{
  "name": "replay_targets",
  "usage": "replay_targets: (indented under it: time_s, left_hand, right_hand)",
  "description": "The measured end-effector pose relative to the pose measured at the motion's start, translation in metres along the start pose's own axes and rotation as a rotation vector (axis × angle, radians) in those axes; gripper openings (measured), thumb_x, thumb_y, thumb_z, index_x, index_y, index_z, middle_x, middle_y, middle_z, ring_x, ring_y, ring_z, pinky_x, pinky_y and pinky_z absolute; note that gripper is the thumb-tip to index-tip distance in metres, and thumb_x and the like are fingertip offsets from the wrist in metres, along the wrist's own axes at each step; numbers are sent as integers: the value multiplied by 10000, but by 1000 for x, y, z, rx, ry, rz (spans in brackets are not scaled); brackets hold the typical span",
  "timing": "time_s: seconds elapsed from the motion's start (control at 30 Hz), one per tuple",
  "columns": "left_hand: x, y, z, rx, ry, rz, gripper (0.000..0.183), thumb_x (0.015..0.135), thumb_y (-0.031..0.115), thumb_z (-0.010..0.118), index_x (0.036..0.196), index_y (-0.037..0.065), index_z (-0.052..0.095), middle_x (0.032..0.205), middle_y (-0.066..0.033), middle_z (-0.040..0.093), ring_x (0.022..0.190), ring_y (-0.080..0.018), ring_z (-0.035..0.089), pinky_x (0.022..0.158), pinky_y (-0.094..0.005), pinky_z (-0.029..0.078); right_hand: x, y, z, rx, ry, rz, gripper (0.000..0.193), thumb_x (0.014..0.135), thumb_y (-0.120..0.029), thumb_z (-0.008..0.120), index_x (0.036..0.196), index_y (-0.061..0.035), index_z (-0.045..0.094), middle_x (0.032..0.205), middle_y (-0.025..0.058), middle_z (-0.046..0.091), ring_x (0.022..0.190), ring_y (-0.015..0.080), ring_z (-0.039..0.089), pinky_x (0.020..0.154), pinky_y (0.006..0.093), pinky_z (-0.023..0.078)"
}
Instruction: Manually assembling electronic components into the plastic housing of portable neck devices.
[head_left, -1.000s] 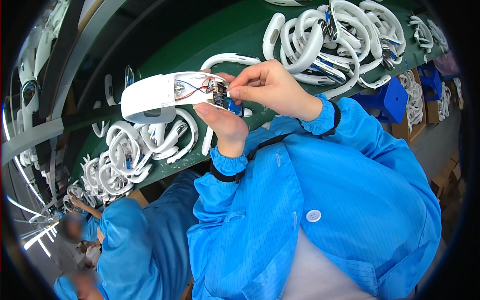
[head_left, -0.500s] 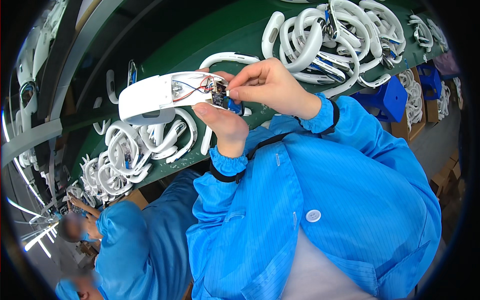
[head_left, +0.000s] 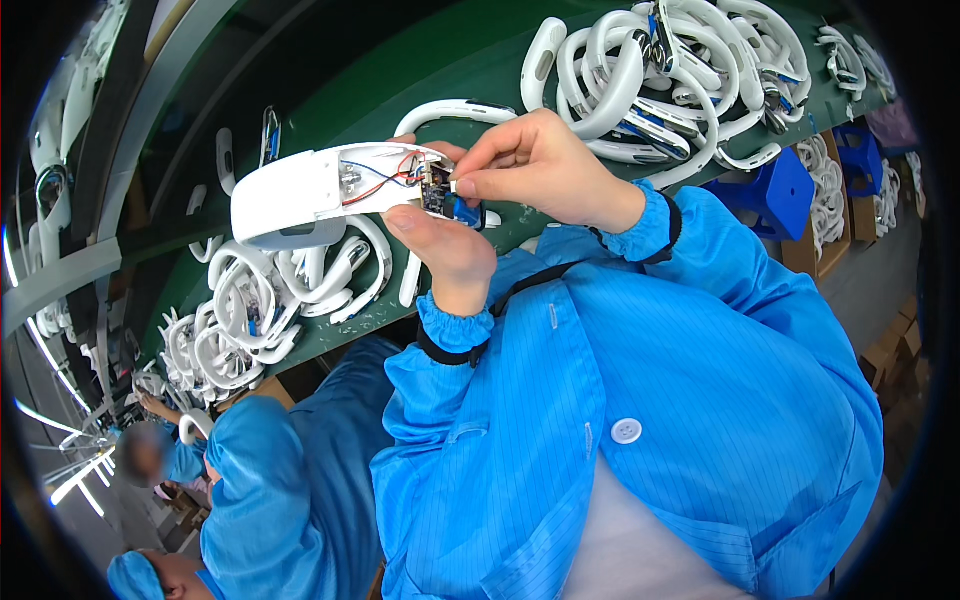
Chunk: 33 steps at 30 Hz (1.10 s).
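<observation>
My left hand [head_left: 447,250] grips a curved white plastic housing [head_left: 285,195] above the bench, its thumb along the near edge and other fingers behind. The housing's end lies open, showing red, blue and black wires [head_left: 385,178] and a small circuit board [head_left: 437,188]. A blue part [head_left: 467,212] sits beside the board. With thumb and forefinger pinched together, my right hand [head_left: 550,170] holds a small white connector [head_left: 454,187] at the board's edge. Whether the connector is seated cannot be made out.
On the green bench [head_left: 430,75] lie a heap of white curved housings [head_left: 625,85] at far right and another pile [head_left: 250,295] at left. A blue stool [head_left: 770,195] stands at right. Co-workers in blue [head_left: 260,490] sit at lower left.
The housing has shifted slightly left in my left hand. My right hand keeps its pinch at the board. At lower left, a co-worker's arm and head have moved, and a white curved piece shows there.
</observation>
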<state>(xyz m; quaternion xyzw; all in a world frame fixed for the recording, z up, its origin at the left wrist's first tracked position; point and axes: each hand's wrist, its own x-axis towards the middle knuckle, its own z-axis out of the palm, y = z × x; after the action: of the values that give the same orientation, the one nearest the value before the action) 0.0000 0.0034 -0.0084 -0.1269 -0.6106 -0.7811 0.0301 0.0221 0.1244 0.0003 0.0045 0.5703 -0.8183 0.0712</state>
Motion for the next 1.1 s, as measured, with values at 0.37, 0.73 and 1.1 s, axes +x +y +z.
replay_targets:
  time_s: [0.37, 0.73, 1.1]
  left_hand:
    - [-2, 0, 2, 0, -3, -11, 739, 888, 648, 198, 1193, -1, 379, 1014, -117, 503, 904, -202, 537, 762, -293, 454]
    - [-2, -3, -3, -11, -29, -20, 705, 905, 621, 175, 1208, 14, 368, 1089, -123, 479, 954, -202, 525, 812, -308, 448]
    - [-2, -4, -5, -34, -48, -19, 702, 904, 621, 191, 1229, 16, 336, 1110, -110, 459, 960, -207, 525, 827, -313, 448]
  right_hand:
    - [-1, 7, 2, 14, 28, -39, 116, 795, -3, 636, 888, 66, 642, 790, 105, 653, 707, 115, 613, 660, 221, 504]
    - [-1, 6, 4, 36, 35, -37, 113, 791, -3, 633, 883, 62, 645, 791, 104, 657, 712, 109, 612, 665, 218, 501]
    - [-4, 6, 5, 40, 47, -33, 113, 796, -10, 624, 884, 58, 643, 802, 101, 659, 724, 105, 612, 676, 217, 500]
